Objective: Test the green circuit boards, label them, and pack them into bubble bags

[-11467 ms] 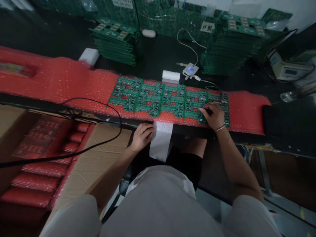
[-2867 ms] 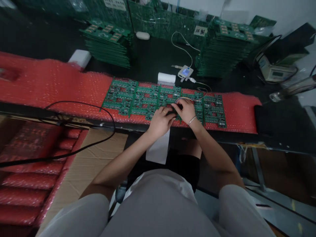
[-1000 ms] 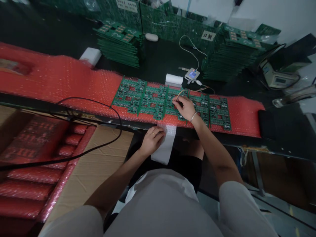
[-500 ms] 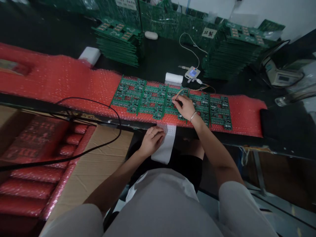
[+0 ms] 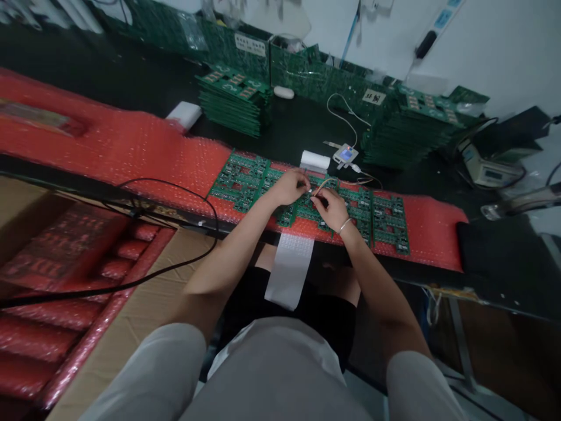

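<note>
Our left hand (image 5: 290, 186) has risen from the label strip (image 5: 289, 272) to the boards (image 5: 307, 196), pinched (contents unclear); right hand (image 5: 331, 207) grips the wired probe (image 5: 319, 186). We keep it steady.

Only thing close to readable is a small white tag (image 5: 374, 97) with two handwritten characters, on the green board stack (image 5: 407, 131) at 1 o'clock, too blurry to make out.

Dimpled red bubble wrap (image 5: 131, 146), matt green boards (image 5: 239, 178)
</note>
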A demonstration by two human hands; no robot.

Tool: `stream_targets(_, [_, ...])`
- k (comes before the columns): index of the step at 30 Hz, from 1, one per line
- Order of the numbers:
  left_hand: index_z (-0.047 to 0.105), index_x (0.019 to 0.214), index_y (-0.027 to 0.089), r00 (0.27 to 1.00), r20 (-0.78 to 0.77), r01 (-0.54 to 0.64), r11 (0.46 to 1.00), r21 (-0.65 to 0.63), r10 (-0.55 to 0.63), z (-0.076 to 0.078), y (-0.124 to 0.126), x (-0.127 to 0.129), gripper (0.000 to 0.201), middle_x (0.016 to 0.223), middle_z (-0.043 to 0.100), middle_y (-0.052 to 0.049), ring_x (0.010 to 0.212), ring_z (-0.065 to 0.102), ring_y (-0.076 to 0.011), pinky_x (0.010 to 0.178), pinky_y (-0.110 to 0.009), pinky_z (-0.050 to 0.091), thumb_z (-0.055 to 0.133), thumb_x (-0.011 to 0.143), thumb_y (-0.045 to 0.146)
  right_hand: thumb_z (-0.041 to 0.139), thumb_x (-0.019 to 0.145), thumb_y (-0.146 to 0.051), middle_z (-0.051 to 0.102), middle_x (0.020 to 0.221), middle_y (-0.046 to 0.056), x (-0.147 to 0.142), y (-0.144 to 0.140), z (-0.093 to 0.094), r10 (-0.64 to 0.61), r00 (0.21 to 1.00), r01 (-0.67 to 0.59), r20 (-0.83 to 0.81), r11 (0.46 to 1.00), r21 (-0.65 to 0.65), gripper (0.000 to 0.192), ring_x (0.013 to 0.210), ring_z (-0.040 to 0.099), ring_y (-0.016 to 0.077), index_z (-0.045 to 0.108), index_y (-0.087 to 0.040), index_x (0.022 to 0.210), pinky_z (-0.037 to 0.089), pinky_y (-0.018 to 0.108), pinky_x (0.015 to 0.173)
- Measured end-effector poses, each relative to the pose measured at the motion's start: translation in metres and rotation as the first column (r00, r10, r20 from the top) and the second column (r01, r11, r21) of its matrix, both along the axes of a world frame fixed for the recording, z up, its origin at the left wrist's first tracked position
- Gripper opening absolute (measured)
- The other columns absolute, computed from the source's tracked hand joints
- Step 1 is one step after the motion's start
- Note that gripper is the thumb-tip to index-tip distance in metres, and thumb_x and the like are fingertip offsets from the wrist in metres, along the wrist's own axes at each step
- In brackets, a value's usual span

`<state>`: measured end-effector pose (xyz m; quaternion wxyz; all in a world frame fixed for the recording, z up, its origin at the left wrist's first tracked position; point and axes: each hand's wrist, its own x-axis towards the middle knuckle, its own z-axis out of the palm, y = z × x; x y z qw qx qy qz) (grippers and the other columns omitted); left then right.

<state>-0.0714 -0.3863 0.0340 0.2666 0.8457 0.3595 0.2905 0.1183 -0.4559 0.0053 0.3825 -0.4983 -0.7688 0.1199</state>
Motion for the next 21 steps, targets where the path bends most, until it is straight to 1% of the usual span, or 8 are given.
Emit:
stream_targets(2, [0.076, 0.079, 0.012, 0.993, -0.109, 0.036, 0.999, 0.022, -0.034, -0.001, 0.019, 0.011, 0.016, 0.091, 0.073, -0.009, 0.095, 0.068, -0.0229, 0.093, -0.036, 0.053, 0.060, 0.079, 0.008, 0.054, 0.097, -0.045, 0.072, 0.090, 0.006, 0.000, 0.000, 0.000, -0.004, 1.000, 0.004, 0.010, 1.000, 0.000, 0.024, 0.089, 0.067, 0.0252, 0.067, -0.025, 0.095, 0.055, 0.042, 0.087])
stream_targets(5, [0.078, 0.080, 0.012, 0.973, -0.225, 0.069, 0.997, 0.043, -0.058, -0.001, 0.033, 0.019, 0.018, 0.090, 0.073, -0.010, 0.098, 0.067, -0.0256, 0.098, -0.039, 0.051, 0.061, 0.076, 0.008, 0.053, 0.097, -0.045, 0.072, 0.090, 0.006, 0.000, 0.001, -0.002, -0.004, 1.000, 0.004, 0.013, 1.000, 0.004, 0.024, 0.090, 0.067, 0.0252, 0.067, -0.026, 0.094, 0.055, 0.042, 0.087])
stream_targets(9, [0.079, 0.079, 0.012, 0.958, -0.276, 0.088, 0.995, 0.043, -0.073, -0.003, 0.038, 0.018, 0.015, 0.092, 0.072, -0.010, 0.103, 0.064, -0.0274, 0.103, -0.042, 0.047, 0.064, 0.076, 0.013, 0.054, 0.098, -0.043, 0.072, 0.089, 0.006, 0.001, 0.002, -0.003, 0.005, 1.000, -0.005, 0.008, 1.000, 0.023, 0.022, 0.089, 0.067, 0.0248, 0.066, -0.025, 0.094, 0.056, 0.042, 0.087])
stream_targets(13, [0.079, 0.082, 0.013, 0.948, -0.313, 0.072, 0.996, 0.049, -0.053, -0.005, 0.037, 0.018, 0.017, 0.107, 0.069, -0.012, 0.110, 0.060, -0.0294, 0.104, -0.042, 0.047, 0.063, 0.076, 0.014, 0.054, 0.097, -0.041, 0.072, 0.090, 0.006, -0.001, 0.000, 0.000, 0.009, 1.000, -0.009, 0.007, 1.000, 0.016, 0.020, 0.090, 0.068, 0.0252, 0.066, -0.026, 0.094, 0.056, 0.043, 0.087])
stream_targets(15, [0.078, 0.084, 0.013, 0.944, -0.327, 0.072, 0.996, 0.058, -0.050, -0.006, 0.036, 0.020, 0.018, 0.110, 0.067, -0.013, 0.111, 0.059, -0.0300, 0.104, -0.042, 0.047, 0.062, 0.076, 0.014, 0.055, 0.097, -0.042, 0.073, 0.091, 0.006, -0.001, -0.002, 0.002, 0.020, 1.000, -0.020, -0.011, 1.000, 0.016, 0.020, 0.090, 0.068, 0.0250, 0.066, -0.026, 0.093, 0.056, 0.043, 0.087])
stream_targets(17, [0.077, 0.083, 0.012, 0.942, -0.333, 0.065, 0.995, 0.069, -0.039, -0.007, 0.035, 0.021, 0.017, 0.110, 0.067, -0.014, 0.112, 0.058, -0.0306, 0.104, -0.043, 0.046, 0.062, 0.076, 0.014, 0.055, 0.097, -0.045, 0.074, 0.094, 0.006, -0.001, -0.004, 0.002, 0.005, 0.997, -0.004, -0.075, 1.000, 0.015, 0.023, 0.091, 0.069, 0.0239, 0.066, -0.025, 0.093, 0.057, 0.041, 0.088])
stream_targets(18, [0.076, 0.083, 0.011, 0.943, -0.332, 0.066, 0.995, 0.077, -0.037, -0.007, 0.034, 0.021, 0.016, 0.109, 0.067, -0.015, 0.113, 0.058, -0.0309, 0.105, -0.043, 0.046, 0.062, 0.077, 0.014, 0.055, 0.097, -0.048, 0.074, 0.096, 0.007, 0.000, -0.004, 0.001, -0.026, 0.991, 0.027, -0.130, 1.000, 0.011, 0.025, 0.092, 0.070, 0.0231, 0.065, -0.025, 0.094, 0.057, 0.040, 0.088])
stream_targets(21, [0.075, 0.090, 0.010, 0.957, -0.289, 0.073, 0.990, 0.117, -0.036, -0.008, 0.028, 0.017, 0.019, 0.107, 0.067, -0.015, 0.110, 0.060, -0.0296, 0.104, -0.043, 0.047, 0.059, 0.081, 0.013, 0.054, 0.096, -0.056, 0.073, 0.094, 0.006, 0.006, 0.001, -0.006, -0.180, 0.925, 0.183, -0.336, 0.983, -0.023, 0.034, 0.086, 0.070, 0.0205, 0.062, -0.024, 0.095, 0.058, 0.037, 0.082])
